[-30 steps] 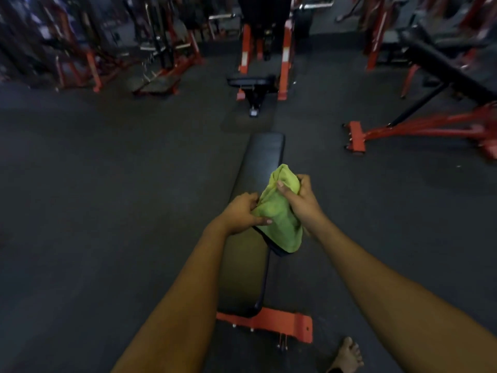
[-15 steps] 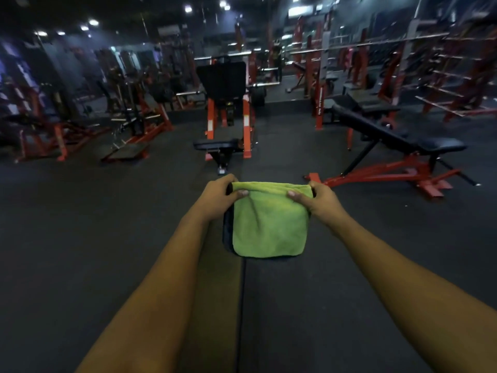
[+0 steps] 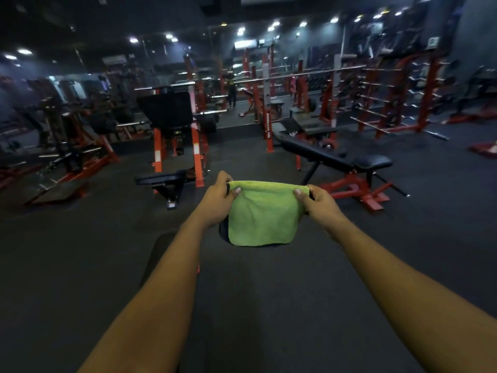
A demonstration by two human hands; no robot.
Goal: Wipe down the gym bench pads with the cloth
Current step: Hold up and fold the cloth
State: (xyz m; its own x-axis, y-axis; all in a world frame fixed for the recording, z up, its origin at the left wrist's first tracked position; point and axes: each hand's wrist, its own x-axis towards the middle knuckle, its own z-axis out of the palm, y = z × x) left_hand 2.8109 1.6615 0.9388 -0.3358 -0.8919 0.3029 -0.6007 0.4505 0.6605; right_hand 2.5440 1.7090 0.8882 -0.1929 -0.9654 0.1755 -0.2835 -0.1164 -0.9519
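A green cloth (image 3: 262, 214) hangs folded and stretched flat between my two hands at arm's length. My left hand (image 3: 218, 200) pinches its top left corner, and my right hand (image 3: 320, 201) pinches its top right corner. The flat black bench pad (image 3: 158, 254) lies below my left forearm, mostly hidden by the arm and blurred. The cloth is held in the air above the floor, apart from the pad.
An adjustable black bench on a red frame (image 3: 347, 165) stands ahead to the right. A red rack with a black back pad and low seat (image 3: 172, 146) stands straight ahead. More red machines line the left and right sides. Dark rubber floor (image 3: 269, 292) lies below.
The cloth went from bunched over the bench pad to spread flat between both hands. My view has lifted from the bench toward the gym, and the pad now sits lower left.
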